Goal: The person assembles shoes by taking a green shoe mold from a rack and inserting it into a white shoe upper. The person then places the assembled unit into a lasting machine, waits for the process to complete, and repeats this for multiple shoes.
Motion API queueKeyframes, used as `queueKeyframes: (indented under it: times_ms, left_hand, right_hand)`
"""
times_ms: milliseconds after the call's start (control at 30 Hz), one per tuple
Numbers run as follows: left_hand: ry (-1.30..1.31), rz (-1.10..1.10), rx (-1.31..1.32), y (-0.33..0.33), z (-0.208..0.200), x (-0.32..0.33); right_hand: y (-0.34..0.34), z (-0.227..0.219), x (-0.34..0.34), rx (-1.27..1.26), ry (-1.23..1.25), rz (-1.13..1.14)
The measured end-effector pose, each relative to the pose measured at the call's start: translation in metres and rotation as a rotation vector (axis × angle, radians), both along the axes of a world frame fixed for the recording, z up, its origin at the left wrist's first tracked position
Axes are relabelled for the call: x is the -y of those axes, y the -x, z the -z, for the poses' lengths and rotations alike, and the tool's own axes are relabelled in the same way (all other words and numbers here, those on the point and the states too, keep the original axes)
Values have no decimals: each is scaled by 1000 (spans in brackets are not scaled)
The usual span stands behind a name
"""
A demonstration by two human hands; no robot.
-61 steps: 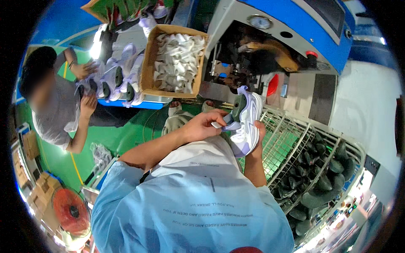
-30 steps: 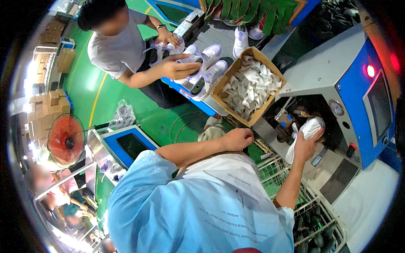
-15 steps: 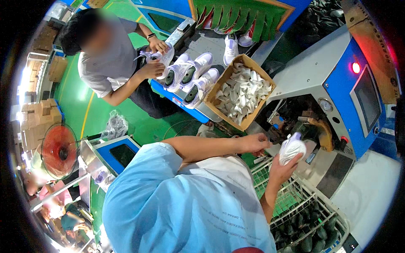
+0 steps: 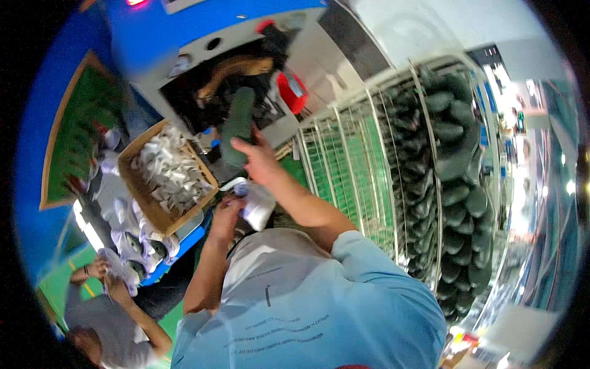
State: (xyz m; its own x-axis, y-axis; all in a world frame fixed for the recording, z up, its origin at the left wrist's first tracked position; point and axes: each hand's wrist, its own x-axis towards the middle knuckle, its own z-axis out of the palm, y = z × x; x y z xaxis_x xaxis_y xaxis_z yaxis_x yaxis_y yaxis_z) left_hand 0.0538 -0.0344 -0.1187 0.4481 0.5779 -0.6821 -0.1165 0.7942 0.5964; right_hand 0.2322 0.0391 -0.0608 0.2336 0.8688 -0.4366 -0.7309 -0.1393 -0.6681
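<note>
In my left hand (image 4: pixel 227 215), fingers closed, is a white and lavender shoe (image 4: pixel 259 208), held low in front of my body. My right hand (image 4: pixel 264 163) reaches forward and grips a dark green shoe last (image 4: pixel 238 120) by its lower part. The last stands at the mouth of a blue and grey machine (image 4: pixel 147 46), in front of its dark opening. Inside that opening shows a curved tan piece (image 4: pixel 236 71). The picture is somewhat smeared by motion.
A wire rack cart (image 4: pixel 347 160) stands to the right, its far part piled with dark green shoe lasts (image 4: pixel 455 215). To the left are a cardboard box (image 4: pixel 132 175) of white crumpled pieces and several white shoes (image 4: pixel 126 243). A co-worker (image 4: pixel 117 326) handles a shoe there.
My view has swung to the right. The white shoe has passed from my right hand to my left. A dark green shoe last is now in my right hand.
</note>
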Motion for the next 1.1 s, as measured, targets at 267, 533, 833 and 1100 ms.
queueKeyframes:
  times_ms: [267,533,833,1100]
  left_hand:
    - [-327,27,-143,68,-22,-6]
    - [-215,62,-369,-10,-58,-18]
    - [-956,197,-614,-74,-43,-22]
    - [-556,-421,-566,-40,-60,22]
  right_hand:
    - [-126,-18,159,865,206,-478]
    - [-235,29,231,947,652,-49]
    - [-336,-87,166,1402,441,583]
    - [-446,-84,38,1261,320,456]
